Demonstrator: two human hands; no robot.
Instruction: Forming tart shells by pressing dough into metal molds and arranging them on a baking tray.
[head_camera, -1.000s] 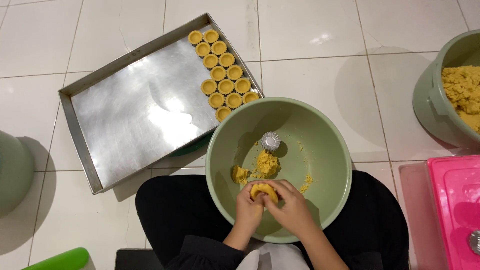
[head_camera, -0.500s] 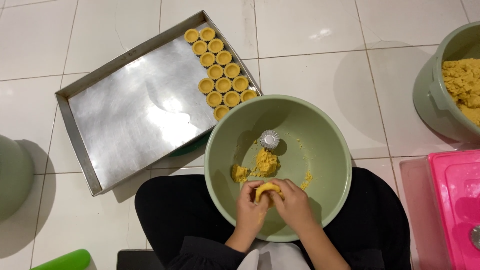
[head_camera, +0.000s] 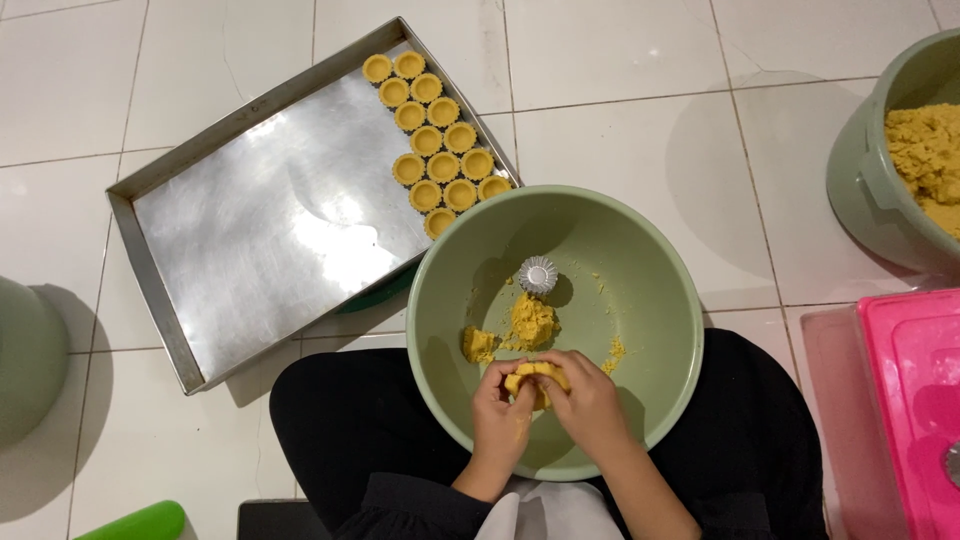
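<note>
The dough piece is a small yellow lump, soft-edged and matte, pinched between both hands low inside the green bowl; its top shows between the fingertips, the rest is covered. Two more yellow lumps lie on the bowl's floor just above the hands, with crumbs scattered to the right; a small fluted metal mould sits beyond them, apart from the dough.

No labels or signs can be read; a pink box with a clear edge stands at the right border; a second green tub holding a heap of the same yellow dough is at the upper right; a green rounded vessel is cut off at the left, and a bright green strip at the bottom left. A steel tray lies tilted on the white tiles, its corner tucked under the bowl's rim; tart shells stand in two rows along its right end, touching one another.

The left hand curls in from below with fingers bent round the lump's left side; the right hand mirrors it, thumb and fingers closed on the right side; both grips are narrow, holding the piece together, wrists rising from the bowl's near rim over black-clad knees.
</note>
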